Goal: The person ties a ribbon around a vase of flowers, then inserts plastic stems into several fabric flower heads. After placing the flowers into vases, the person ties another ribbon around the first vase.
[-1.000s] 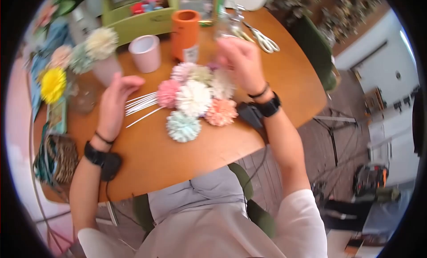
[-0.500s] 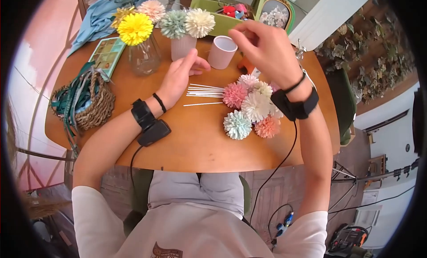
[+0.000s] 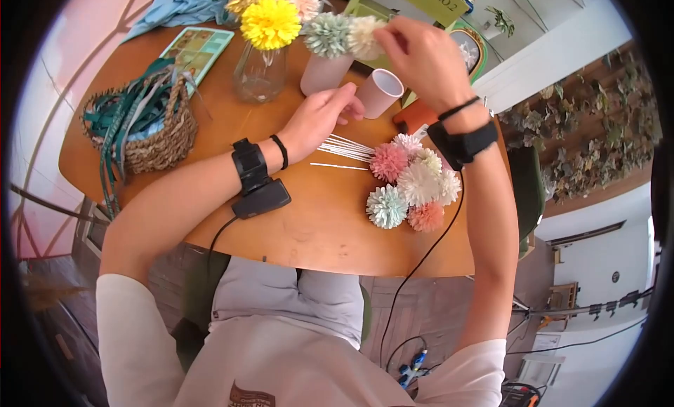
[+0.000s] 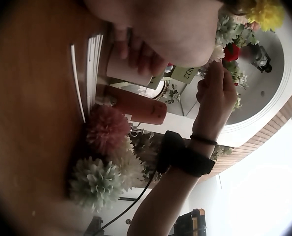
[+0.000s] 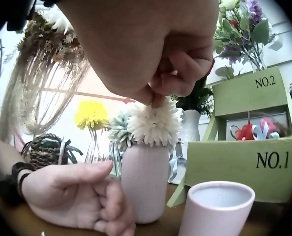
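Observation:
At the cream pompom flower [image 3: 363,41] my right hand [image 3: 432,64] has its thumb and fingertips pinched on the top petals, as the right wrist view shows. That flower and a sage-green pompom flower [image 3: 327,35] stand in a pale pink vase [image 5: 146,182]. Low over the table, my left hand [image 3: 317,123] is held with relaxed fingers and nothing in them. Its fingertips come close to a second pink vase [image 3: 380,92], upright with its mouth uncovered. White-stemmed pompom flowers [image 3: 419,182] in pink, white, mint and coral lie in a bunch nearer me.
On the left stand a woven basket [image 3: 158,144] of green ribbons and a glass vase [image 3: 258,77] with a yellow flower [image 3: 270,24]. A green wooden stand [image 5: 239,167] is at the back. An orange cylinder [image 4: 141,105] lies beyond the bunch. Cables hang from both wrists.
My right hand has gone from above the second pink vase to the cream flower. My left hand has moved right, closer to that vase. The head view has shifted as well.

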Motion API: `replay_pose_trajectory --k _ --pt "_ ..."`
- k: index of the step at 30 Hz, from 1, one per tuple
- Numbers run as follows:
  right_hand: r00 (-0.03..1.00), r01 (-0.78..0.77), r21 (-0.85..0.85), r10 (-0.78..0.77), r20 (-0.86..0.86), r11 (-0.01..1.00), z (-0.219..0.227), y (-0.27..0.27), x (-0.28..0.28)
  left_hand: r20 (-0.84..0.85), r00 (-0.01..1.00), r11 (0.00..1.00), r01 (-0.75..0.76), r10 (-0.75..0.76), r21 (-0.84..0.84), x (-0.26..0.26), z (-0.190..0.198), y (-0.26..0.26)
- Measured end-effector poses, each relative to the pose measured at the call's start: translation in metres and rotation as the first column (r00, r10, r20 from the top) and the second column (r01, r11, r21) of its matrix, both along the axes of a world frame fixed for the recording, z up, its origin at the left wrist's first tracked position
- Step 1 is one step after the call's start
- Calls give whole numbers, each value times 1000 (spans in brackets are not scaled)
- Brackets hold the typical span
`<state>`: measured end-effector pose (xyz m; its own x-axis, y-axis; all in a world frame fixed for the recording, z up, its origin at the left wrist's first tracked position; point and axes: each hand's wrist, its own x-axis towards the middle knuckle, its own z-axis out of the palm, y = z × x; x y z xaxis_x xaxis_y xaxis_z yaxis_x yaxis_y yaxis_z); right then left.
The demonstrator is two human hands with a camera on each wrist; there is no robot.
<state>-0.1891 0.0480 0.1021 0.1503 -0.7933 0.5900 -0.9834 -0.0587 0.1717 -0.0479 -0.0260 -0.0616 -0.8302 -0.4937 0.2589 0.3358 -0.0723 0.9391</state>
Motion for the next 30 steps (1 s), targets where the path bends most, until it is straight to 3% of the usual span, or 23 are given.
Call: replay_pose_trajectory --k 4,10,14,16,21,24,28,30 --pt "991 22 -50 -15 133 999 22 24 2 -23 1000 999 4 -5 -47 -2 -5 -2" --pt "924 62 14 -63 377 998 54 73 -2 6 1000 994 -14 14 -105 1 -2 1" --pt "828 135 136 -187 529 981 50 94 -7 -67 992 985 -117 109 -128 -1 -5 3" --pt "786 73 202 -181 591 977 37 97 1 -156 979 973 -160 134 -169 -4 -7 2" --pt "751 46 294 -227 620 955 3 95 13 -266 952 916 -235 150 -326 -5 -3 14" --pt "697 60 356 -295 653 932 -6 93 15 60 998 904 48 -25 -424 8 6 8" --pt "659 67 331 -290 694 941 -15 97 8 -49 998 870 -65 47 -489 9 8 15" --pt "705 112 322 -303 641 940 -18 101 1 -63 994 811 -109 89 -575 8 9 10"
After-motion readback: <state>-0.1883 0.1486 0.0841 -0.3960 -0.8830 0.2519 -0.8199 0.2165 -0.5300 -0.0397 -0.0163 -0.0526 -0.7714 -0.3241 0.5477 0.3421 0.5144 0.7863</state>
